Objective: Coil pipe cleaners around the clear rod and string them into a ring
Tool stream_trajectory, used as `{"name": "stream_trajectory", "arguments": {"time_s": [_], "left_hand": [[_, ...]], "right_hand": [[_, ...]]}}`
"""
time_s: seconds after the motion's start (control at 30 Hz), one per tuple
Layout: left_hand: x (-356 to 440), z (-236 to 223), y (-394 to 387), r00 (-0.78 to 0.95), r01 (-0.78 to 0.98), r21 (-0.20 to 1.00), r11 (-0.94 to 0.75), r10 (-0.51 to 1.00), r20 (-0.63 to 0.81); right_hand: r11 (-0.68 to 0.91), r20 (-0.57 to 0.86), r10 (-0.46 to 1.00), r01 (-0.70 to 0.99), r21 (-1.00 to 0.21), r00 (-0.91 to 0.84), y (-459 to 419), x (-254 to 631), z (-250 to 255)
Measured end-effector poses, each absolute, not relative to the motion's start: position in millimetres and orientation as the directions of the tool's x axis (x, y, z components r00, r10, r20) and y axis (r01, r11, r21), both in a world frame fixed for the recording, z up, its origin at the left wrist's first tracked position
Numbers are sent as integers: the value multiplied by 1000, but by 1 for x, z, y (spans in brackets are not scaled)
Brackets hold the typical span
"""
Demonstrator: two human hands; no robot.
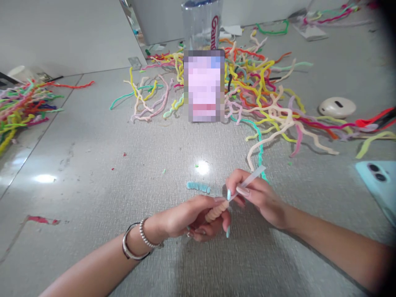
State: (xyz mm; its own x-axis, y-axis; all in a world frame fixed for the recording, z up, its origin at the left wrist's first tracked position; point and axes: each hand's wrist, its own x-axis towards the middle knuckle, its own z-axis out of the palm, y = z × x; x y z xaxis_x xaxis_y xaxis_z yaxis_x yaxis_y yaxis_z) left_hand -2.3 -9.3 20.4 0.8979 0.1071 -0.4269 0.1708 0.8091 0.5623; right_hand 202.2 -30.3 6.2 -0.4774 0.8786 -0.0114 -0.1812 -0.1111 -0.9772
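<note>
Between the fingers of my left hand (pixel 188 214) is a peach pipe cleaner coil (pixel 216 211), wound in several turns around one end of a translucent white strip (pixel 256 174). My right hand (pixel 266 203) pinches that strip with thumb and fingers just beyond the coil, and its free end points up to the right. Both hands are closed and nearly touch. A short light-blue pipe cleaner coil (pixel 198 187) lies on the table just beyond my left hand. Part of the peach coil is hidden by my left fingers.
A phone with a blurred screen (pixel 204 86) stands before a clear plastic cup (pixel 201 24). Tangled pipe cleaners (pixel 262 90) surround it; another bundle (pixel 24 107) lies left. At right are a white oval case (pixel 337 107) and a light-blue phone (pixel 380 185).
</note>
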Motion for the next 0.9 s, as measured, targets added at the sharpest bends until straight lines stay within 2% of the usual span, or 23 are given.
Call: {"name": "stream_trajectory", "arguments": {"time_s": [0.27, 0.53, 0.9], "left_hand": [[-3, 18, -11, 915, 111, 510, 853, 113, -388], [-2, 25, -12, 873, 158, 586, 795, 165, -459], [-3, 19, -15, 884, 164, 624, 764, 167, -437]], "right_hand": [[-116, -27, 878, -157, -981, -478, -30, 202, 8], [-113, -19, 869, -159, -981, -495, -29, 201, 9], [-91, -1, 863, -153, -984, -505, -29, 201, 10]]}}
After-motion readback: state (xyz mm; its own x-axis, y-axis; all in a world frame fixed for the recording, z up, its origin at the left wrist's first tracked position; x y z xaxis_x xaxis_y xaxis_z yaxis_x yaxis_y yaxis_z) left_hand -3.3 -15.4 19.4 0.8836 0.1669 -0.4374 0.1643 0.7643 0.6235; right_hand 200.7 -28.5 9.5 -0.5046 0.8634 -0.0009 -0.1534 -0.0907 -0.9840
